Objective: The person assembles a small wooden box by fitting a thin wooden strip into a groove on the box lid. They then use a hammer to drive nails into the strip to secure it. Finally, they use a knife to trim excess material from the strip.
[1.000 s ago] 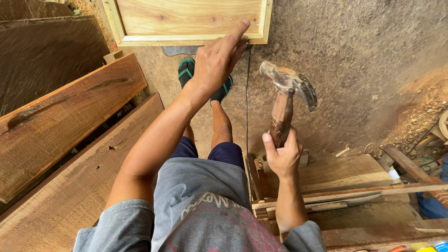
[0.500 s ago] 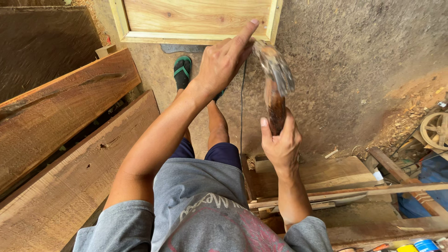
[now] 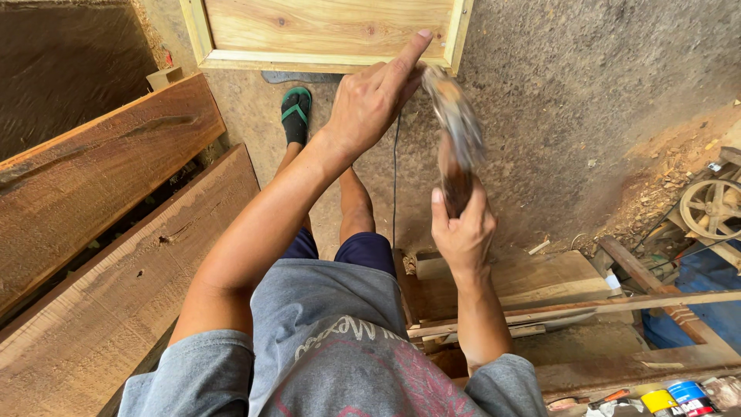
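At lower right corner of pale wooden frame point(image 3: 328, 32), my left hand point(image 3: 370, 104) stretches, index finger pressed to frame edge, steadying spot, gripping nothing visible. My right hand point(image 3: 461, 228) wraps fully around hammer point(image 3: 457, 131) handle, head blurred beside fingertip. Dark planks point(image 3: 100, 224) lean left.

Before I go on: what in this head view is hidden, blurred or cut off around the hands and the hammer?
- Hammer: head smeared by motion blur; shape unclear.
- Nail, if any, under the left hand: hidden by the fingers or too small.
- Wooden frame: top cut off by the upper edge.
- Right hand: palm side faces away; grip on the handle partly unseen.
- Paint tins: cut by the bottom edge.
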